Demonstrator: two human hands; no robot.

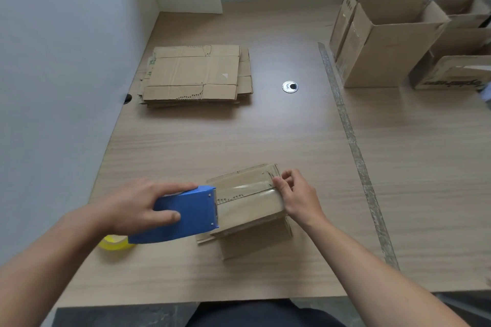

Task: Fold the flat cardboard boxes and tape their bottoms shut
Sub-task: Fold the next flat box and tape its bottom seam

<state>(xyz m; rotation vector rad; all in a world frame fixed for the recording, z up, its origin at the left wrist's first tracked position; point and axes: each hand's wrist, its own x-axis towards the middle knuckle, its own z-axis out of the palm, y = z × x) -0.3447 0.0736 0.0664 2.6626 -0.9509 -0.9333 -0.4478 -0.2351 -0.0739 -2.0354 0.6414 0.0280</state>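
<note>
Our bare forearms (61, 255) are taking up the bottom of the view, angling in over the near edge of the wooden table (239, 138), hands well apart with the work between them. We're gripping a blue tape dispenser (187, 214) in the left hand (138, 207) — fingers wrapped over its top, thumb along the near side — and its toothed end is sitting against the left edge of a small cardboard box (252, 212). That box is sitting near the front of the table, just right of centre, with its closed flaps facing up, and a band of clear tape (244, 188) is running across them from the dispenser to the right edge. Our right hand (299, 198) is pinching that far edge, fingers curled on the box right where the tape is ending. A yellow tape roll (115, 243) is lying on the table just under the back of the dispenser, partly hidden by it. Further back on the left, a stack of flat boxes (196, 74) is lying close to the wall. Off to the right, several folded boxes (385, 42) are standing upright with their tops open — all crowded together at the far corner. Between the stack and those we're seeing a round metal cable grommet (290, 86), and a grey strip (345, 119) is running front to back along the table's right side.
</note>
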